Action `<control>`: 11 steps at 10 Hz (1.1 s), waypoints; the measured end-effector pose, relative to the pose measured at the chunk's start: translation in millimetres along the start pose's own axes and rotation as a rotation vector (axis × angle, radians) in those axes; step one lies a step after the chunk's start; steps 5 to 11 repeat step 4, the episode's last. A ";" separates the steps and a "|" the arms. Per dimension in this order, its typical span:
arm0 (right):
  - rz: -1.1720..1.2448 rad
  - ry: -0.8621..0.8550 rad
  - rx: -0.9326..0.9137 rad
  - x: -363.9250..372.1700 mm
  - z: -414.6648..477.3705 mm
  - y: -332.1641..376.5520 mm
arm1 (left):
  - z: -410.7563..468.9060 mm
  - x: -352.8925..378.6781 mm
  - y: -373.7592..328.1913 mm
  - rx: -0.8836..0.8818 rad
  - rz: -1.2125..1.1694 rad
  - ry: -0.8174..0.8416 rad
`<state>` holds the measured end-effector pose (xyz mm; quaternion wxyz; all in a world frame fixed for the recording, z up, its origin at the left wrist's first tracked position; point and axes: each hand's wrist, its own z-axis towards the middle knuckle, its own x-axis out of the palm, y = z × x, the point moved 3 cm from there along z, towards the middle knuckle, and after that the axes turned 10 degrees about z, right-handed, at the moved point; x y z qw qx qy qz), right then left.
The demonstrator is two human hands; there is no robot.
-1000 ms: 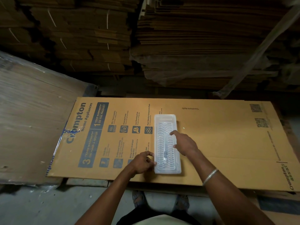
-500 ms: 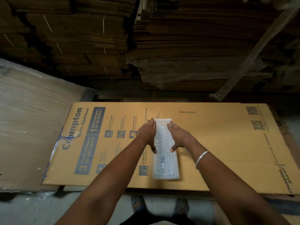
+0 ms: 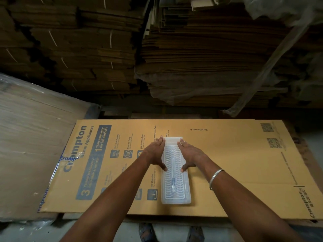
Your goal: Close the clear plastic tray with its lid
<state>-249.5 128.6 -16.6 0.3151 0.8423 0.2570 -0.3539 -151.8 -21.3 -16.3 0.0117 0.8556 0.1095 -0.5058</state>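
Note:
A long clear plastic tray [image 3: 175,186] with a ribbed lid on top lies lengthwise on a flat printed cardboard sheet [image 3: 236,163]. My left hand [image 3: 155,152] lies flat along the tray's far left edge, fingers stretched forward, thumb on the lid. My right hand [image 3: 189,153] mirrors it on the far right edge, thumb on the lid too. Both palms press down on the tray's far half. A metal bangle [image 3: 215,178] circles my right wrist. A small dark item shows through the lid near its middle.
Tall stacks of flattened cardboard [image 3: 201,55] rise behind the sheet. A plastic-wrapped cardboard bundle [image 3: 33,142] slopes at the left. My sandalled feet [image 3: 146,232] stand on the grey floor below the sheet's near edge.
One second ago my left hand was at the tray's near left corner and my right touched its middle. Both hands then moved to the tray's far end and have stayed pressing there.

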 end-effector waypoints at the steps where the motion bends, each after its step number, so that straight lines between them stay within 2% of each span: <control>1: -0.035 -0.081 -0.009 -9.4 -3.5 5.5 | -4.5 -10.0 3.0 -0.060 -0.021 -0.058; 3: -0.006 -0.460 -0.015 -40.2 -11.9 21.1 | -16.2 -54.4 5.7 -0.187 0.053 -0.448; 4: -0.026 -0.655 -0.061 -84.2 -18.6 36.4 | -22.4 -94.5 7.5 -0.225 0.104 -0.657; 11: -0.026 -0.655 -0.061 -84.2 -18.6 36.4 | -22.4 -94.5 7.5 -0.225 0.104 -0.657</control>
